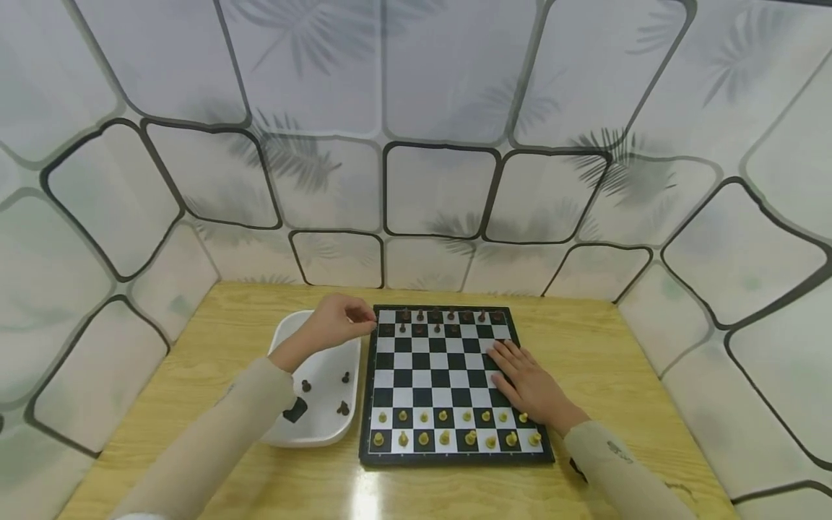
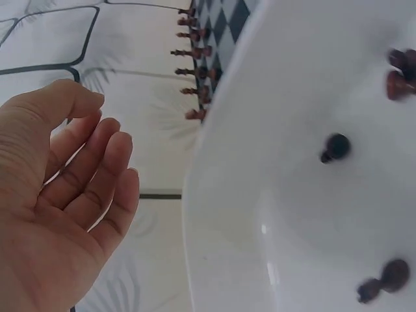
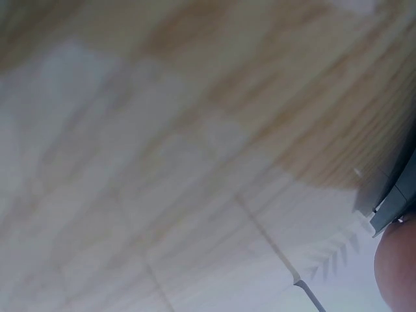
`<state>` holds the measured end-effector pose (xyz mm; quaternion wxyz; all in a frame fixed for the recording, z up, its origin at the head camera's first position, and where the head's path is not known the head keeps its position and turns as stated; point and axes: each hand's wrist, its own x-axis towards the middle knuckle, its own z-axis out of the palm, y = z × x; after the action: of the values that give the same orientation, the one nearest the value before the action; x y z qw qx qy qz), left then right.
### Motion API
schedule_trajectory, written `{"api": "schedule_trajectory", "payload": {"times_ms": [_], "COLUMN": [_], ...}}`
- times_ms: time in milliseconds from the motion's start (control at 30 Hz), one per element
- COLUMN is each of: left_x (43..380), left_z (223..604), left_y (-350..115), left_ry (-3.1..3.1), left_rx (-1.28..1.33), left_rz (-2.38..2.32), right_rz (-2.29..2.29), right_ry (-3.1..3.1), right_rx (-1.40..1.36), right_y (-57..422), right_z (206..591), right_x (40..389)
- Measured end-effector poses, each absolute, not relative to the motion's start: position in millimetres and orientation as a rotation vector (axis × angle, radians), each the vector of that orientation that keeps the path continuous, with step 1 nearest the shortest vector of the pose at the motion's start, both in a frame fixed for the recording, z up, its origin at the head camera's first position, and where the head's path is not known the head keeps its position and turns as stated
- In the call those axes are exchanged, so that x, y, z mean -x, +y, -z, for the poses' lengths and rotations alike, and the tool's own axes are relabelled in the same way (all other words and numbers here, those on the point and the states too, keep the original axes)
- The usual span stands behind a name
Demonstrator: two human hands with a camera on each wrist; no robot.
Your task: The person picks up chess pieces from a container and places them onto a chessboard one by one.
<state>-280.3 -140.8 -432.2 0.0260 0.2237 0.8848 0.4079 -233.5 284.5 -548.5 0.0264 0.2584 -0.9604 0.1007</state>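
Observation:
A black-and-white chessboard (image 1: 420,378) lies on the table. My left hand (image 1: 336,319) is over the back of a white plastic tub (image 1: 333,435), its fingertips beside the board's back left corner. In the left wrist view its fingers are loosely bent, thumb near the index finger, and no piece shows between them. Flat across the board's right edge rests my right hand (image 1: 529,383), fingers extended. Dark brown chess pieces (image 1: 451,315) stand in two rows at the back of the board. Several more lie in the tub, among them a dark pawn (image 2: 338,147).
Two rows of yellow chess pieces (image 1: 445,438) stand along the board's near side, close to my right wrist. A small black patch (image 1: 295,410) shows in the tub. Patterned fabric walls (image 1: 432,189) surround the wooden table (image 1: 585,339) at the back and sides.

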Motion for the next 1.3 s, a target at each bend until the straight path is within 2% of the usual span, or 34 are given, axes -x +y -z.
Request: {"api": "schedule_trajectory", "payload": {"times_ms": [533, 1300], "left_x": [256, 259], "left_z": [467, 475], "left_y": [-183, -181], "left_ry": [2.778, 2.483], "left_rx": [-0.413, -0.298], "left_rz": [-1.078, -0.824], "right_rz": [-0.29, -0.288], "right_ry": [-2.975, -2.945], "right_rx": [-0.811, -0.813], "right_y": [284, 284], "right_z": [548, 545], "right_x": [232, 232]}}
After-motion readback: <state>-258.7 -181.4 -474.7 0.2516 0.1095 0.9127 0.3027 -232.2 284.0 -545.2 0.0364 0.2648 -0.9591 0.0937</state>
